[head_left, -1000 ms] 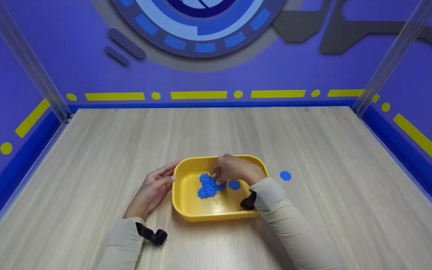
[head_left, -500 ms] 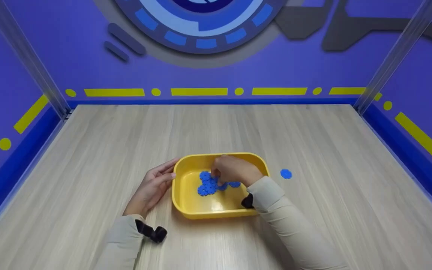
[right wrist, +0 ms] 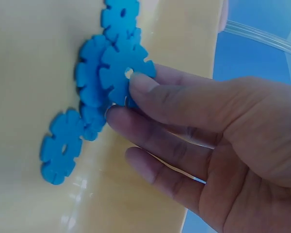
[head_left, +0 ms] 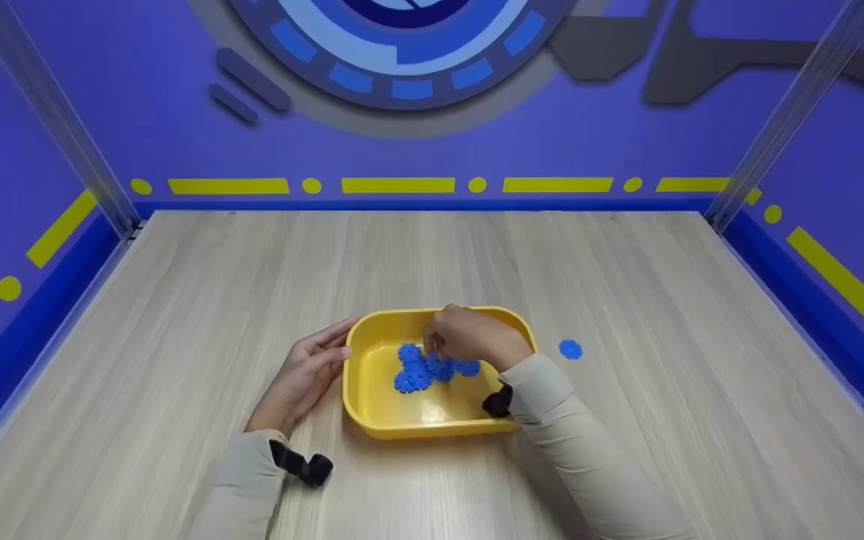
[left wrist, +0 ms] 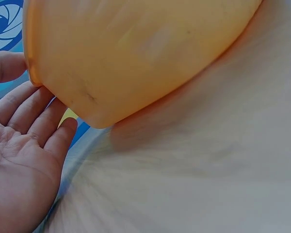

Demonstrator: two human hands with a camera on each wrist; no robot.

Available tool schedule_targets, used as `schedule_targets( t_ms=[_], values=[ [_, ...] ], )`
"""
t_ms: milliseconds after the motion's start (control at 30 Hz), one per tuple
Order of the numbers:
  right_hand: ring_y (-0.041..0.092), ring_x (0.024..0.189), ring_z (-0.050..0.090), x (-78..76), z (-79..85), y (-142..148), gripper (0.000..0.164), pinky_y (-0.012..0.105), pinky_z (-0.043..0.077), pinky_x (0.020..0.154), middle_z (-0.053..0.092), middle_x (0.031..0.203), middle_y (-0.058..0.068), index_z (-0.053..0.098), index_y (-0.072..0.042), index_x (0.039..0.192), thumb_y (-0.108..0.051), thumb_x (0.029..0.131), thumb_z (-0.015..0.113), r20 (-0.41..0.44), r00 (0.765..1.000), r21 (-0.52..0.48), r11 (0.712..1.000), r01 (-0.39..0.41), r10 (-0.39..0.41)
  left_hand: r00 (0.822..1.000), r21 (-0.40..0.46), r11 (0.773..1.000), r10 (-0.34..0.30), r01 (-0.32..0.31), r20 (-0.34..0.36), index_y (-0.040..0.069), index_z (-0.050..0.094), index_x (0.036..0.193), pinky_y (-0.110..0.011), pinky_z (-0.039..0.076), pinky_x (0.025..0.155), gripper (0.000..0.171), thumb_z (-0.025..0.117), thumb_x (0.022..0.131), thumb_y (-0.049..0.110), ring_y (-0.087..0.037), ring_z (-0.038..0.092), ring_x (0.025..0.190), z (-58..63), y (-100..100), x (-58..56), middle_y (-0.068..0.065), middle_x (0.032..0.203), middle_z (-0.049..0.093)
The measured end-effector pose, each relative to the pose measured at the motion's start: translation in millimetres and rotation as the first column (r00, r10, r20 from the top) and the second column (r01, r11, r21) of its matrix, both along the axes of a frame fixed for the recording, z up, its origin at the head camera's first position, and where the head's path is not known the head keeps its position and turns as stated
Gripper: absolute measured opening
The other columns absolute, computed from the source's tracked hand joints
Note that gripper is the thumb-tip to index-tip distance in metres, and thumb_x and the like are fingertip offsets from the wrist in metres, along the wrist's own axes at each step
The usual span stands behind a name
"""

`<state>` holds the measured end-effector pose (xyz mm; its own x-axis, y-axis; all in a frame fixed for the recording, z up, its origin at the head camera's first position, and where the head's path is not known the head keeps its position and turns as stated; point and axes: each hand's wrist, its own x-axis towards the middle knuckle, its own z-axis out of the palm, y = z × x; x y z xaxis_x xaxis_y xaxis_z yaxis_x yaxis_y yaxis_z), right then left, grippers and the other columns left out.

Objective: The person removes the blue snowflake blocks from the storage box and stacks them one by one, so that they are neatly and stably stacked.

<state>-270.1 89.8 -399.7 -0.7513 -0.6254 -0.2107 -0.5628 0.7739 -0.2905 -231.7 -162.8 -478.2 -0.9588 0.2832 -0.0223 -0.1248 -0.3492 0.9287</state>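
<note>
A yellow plastic bin (head_left: 432, 432) sits on the table in the head view. My left hand (head_left: 304, 379) grips its left rim, thumb at the edge and fingers against the outer wall, as the left wrist view shows of the bin's side (left wrist: 136, 53). Inside the bin, my right hand (head_left: 477, 337) pinches a blue notched disc (right wrist: 117, 73) between thumb and fingers. Its small centre hole shows beside the thumb. Other blue notched discs (head_left: 413, 379) lie overlapping on the bin floor, and a separate-looking disc (right wrist: 63, 148) rests lower in the right wrist view.
One loose blue disc (head_left: 571, 349) lies on the wooden table (head_left: 252, 270) right of the bin. Purple-blue panels with yellow marks (head_left: 398, 185) stand behind and at both sides. Black wrist cameras (head_left: 304, 465) are strapped at the cuffs.
My right hand stays over the discs and shifts only slightly; a blue disc now shows more plainly beneath its fingers. My left hand keeps its place on the rim.
</note>
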Motion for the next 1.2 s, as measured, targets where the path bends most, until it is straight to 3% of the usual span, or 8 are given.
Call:
schedule_targets(
  t_ms=[200,333,667,800,1033,1200],
  values=[
    [0.014,0.073,0.056,-1.7,7.2,8.1,0.018,0.03,0.056,0.072,0.072,0.095,0.008,0.074,-0.005,0.098,-0.001,0.091,0.059,-0.041,0.996,-0.048,0.996,-0.077,0.075,1.0,0.001,1.0,0.0,0.0,0.002,-0.006,0.032,0.146,-0.026,0.045,0.105,0.062,0.056,0.089,-0.003,-0.009,0.052,0.126,0.8,0.0,0.6,-0.019,0.153,0.034],
    [0.014,0.072,0.055,-1.3,14.4,13.6,0.018,0.027,0.055,0.069,0.072,0.091,0.007,0.074,-0.005,0.097,0.0,0.09,0.059,-0.051,0.995,-0.062,0.995,-0.083,0.08,1.0,0.001,1.0,-0.001,0.001,0.008,-0.006,0.032,0.146,-0.027,0.045,0.105,0.062,0.056,0.09,-0.003,-0.01,0.053,0.126,0.9,-0.1,0.6,-0.019,0.153,0.033],
    [0.016,0.081,0.065,2.0,27.9,35.8,0.017,0.03,0.059,0.078,0.074,0.096,0.007,0.075,-0.004,0.1,-0.001,0.09,0.062,-0.102,0.994,-0.168,0.984,-0.051,0.034,0.999,-0.002,1.0,0.027,-0.027,0.021,-0.007,0.033,0.146,-0.025,0.048,0.101,0.061,0.055,0.089,-0.004,-0.007,0.056,0.12,1.4,2.3,2.1,-0.019,0.151,0.038],
    [0.017,0.083,0.066,3.0,29.8,44.1,0.016,0.03,0.059,0.077,0.073,0.096,0.007,0.075,-0.005,0.099,-0.002,0.09,0.062,-0.117,0.993,-0.221,0.975,-0.025,-0.002,0.999,0.005,1.0,0.025,-0.025,0.023,-0.006,0.033,0.146,-0.026,0.048,0.102,0.061,0.055,0.089,-0.004,-0.008,0.056,0.12,1.2,2.0,2.1,-0.019,0.151,0.037],
    [0.02,0.084,0.067,3.2,33.2,58.4,0.015,0.03,0.059,0.076,0.074,0.095,0.009,0.075,-0.002,0.096,0.002,0.089,0.062,-0.184,0.983,-0.307,0.95,-0.056,-0.002,0.999,0.011,1.0,0.018,-0.019,0.027,-0.007,0.031,0.146,-0.026,0.048,0.102,0.061,0.054,0.09,-0.004,-0.008,0.056,0.121,1.1,1.3,1.9,-0.018,0.152,0.036],
    [0.021,0.085,0.067,4.3,34.3,68.7,0.014,0.032,0.059,0.077,0.073,0.094,0.009,0.074,-0.002,0.096,0.001,0.089,0.063,-0.186,0.981,-0.322,0.947,-0.005,-0.058,0.999,0.007,1.0,0.017,-0.017,0.029,-0.007,0.03,0.146,-0.026,0.048,0.102,0.061,0.054,0.09,-0.004,-0.008,0.055,0.121,1.0,0.9,1.3,-0.018,0.152,0.036]
  ],
)
